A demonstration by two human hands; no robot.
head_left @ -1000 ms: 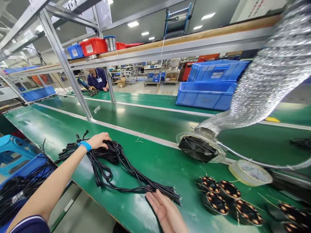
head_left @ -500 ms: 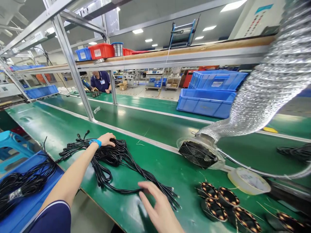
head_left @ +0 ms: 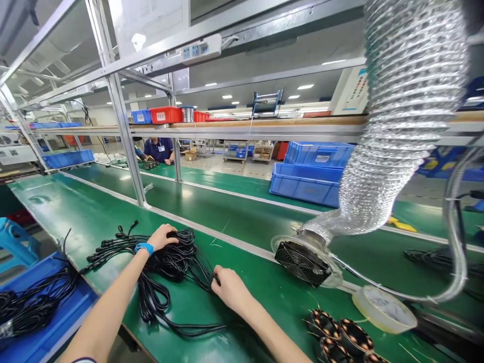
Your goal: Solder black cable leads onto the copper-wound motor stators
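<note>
**Black cables [head_left: 172, 264] under both palms**

They lie looped on the green tabletop [head_left: 68, 201]; the left hand [head_left: 162, 237] curls its fingers over the coils, grip hidden; the right hand [head_left: 231, 290] has its fingers closed on a few trailing lengths; the step looks like arranging the bundle; the next move seemingly calls for keeping those lengths together.

It's looking every bit a factory workshop: black cables [head_left: 177, 258] are sprawling over a long green surface [head_left: 260, 292], a foil duct [head_left: 393, 141] is hanging down, and blue crates [head_left: 304, 182] are standing beyond.
</note>
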